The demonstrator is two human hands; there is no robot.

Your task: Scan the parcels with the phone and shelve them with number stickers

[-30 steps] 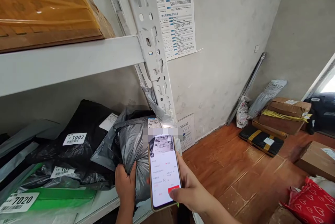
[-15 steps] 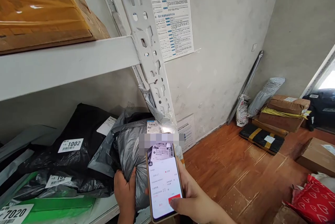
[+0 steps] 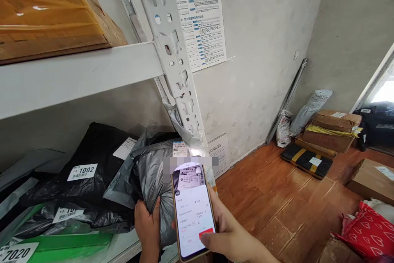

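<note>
My left hand [image 3: 148,226] is closed on the front of a grey plastic parcel bag [image 3: 154,172], which rests at the right end of the lower shelf. In my right hand [image 3: 223,230] is a smartphone [image 3: 192,222], held upright before the parcel, with the thumb on a red button low on the screen. The top of the screen shows a camera picture of a label. Behind the phone, a white shipping label [image 3: 181,148] shows on the parcel, partly hidden. To the left lies a black parcel bag [image 3: 101,148] with a sticker reading 1002.
A white metal rack post [image 3: 175,49] rises beside the parcel. Above, a taped cardboard box [image 3: 55,12] sits on the upper shelf beam [image 3: 92,76]. A green package [image 3: 70,244] lies low left. On the floor at right are stacked boxes [image 3: 328,138] and a red heart-patterned bag [image 3: 366,230].
The view has shifted very slightly. Both hands keep their hold, and the thumb stays on the red button.
</note>
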